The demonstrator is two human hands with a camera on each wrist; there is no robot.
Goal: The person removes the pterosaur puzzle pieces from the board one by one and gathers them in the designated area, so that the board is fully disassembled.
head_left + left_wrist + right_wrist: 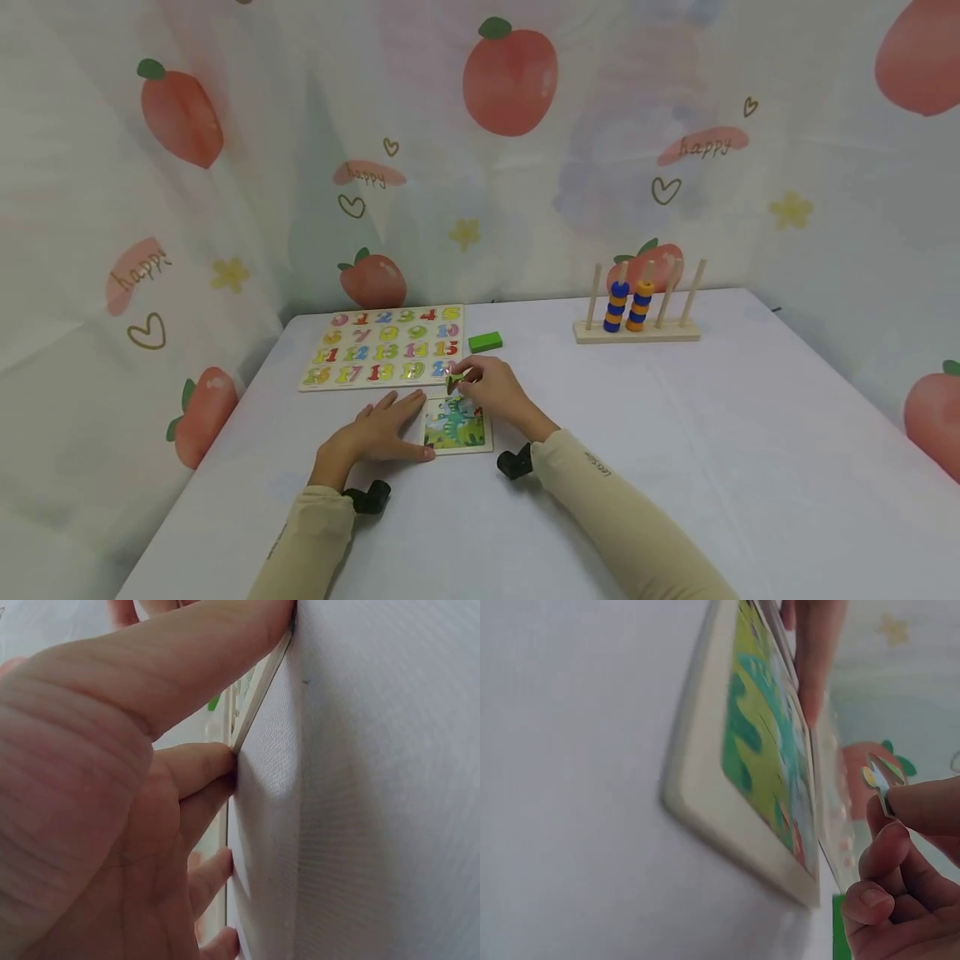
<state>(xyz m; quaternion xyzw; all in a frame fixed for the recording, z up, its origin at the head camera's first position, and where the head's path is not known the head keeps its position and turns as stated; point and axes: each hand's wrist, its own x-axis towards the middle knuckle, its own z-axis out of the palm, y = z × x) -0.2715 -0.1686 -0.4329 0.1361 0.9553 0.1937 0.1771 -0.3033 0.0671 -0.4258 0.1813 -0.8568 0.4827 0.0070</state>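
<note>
Pinches a small puzzle piece [882, 778] in the clamped fingers of the right hand [495, 390], just above the dinosaur puzzle [453, 427] on the bench [675, 417]; touches its left edge with the left hand's [377, 435] outspread fingers.

At the right edge of the frame, the right hand [913, 874] pinches a small puzzle piece [880, 778] between thumb and finger. A picture puzzle [705, 814] in a pale frame slants from the top centre down to the lower middle, on a white cloth [577, 787] that fills the left. Fingers of the left hand [819, 652] reach down from the top to its far edge. Part of a green block [841, 934] shows at bottom right, and a printed backdrop [922, 705] at upper right.
</note>
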